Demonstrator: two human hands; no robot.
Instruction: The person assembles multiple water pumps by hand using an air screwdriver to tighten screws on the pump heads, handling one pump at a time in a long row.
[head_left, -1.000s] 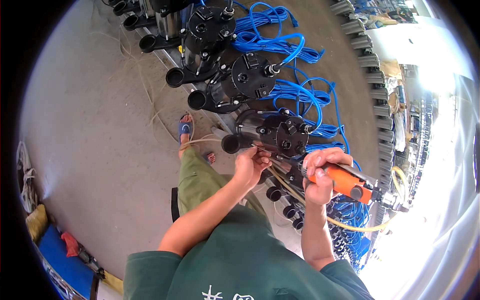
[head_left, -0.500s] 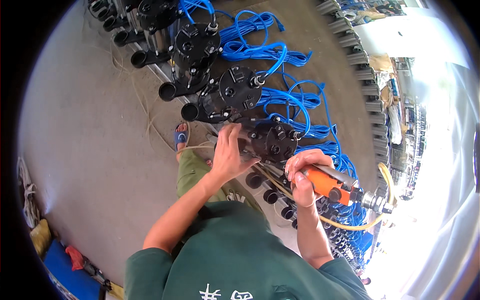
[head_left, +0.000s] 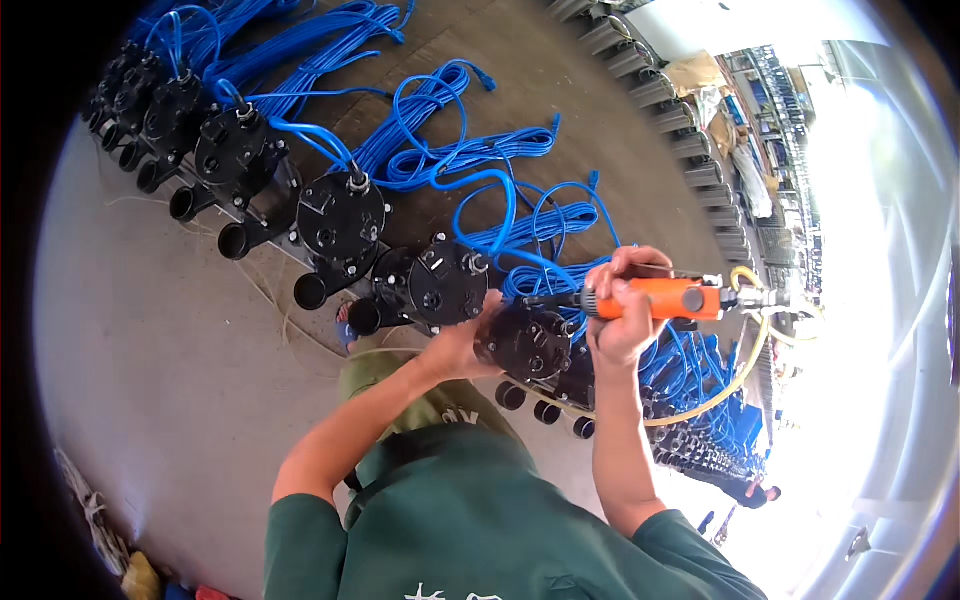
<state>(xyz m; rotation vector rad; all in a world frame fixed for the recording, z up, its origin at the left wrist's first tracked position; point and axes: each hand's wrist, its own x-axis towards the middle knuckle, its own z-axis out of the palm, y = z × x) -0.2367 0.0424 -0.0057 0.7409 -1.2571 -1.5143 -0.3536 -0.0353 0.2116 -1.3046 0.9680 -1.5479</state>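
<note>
Along the row of black units (head_left: 340, 217), the left hand (head_left: 466, 348) lies against one cylindrical housing (head_left: 528, 343), its grip indeterminable; the right hand (head_left: 630, 315) grasps an orange power tool (head_left: 675, 299). Step judged: steadying the housing; next move likely calls for aligning the tool's bit (head_left: 552, 300).

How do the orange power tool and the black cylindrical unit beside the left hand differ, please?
Colour: the orange power tool has a bright body; the black cylindrical unit has a dark lid.
Shape: the tool is slim and long; the unit is broad and round.
Handling: the right hand wraps around the tool; the left hand is at the unit's side, its fingers partly hidden.
Shared: each has a hand at it.
</note>
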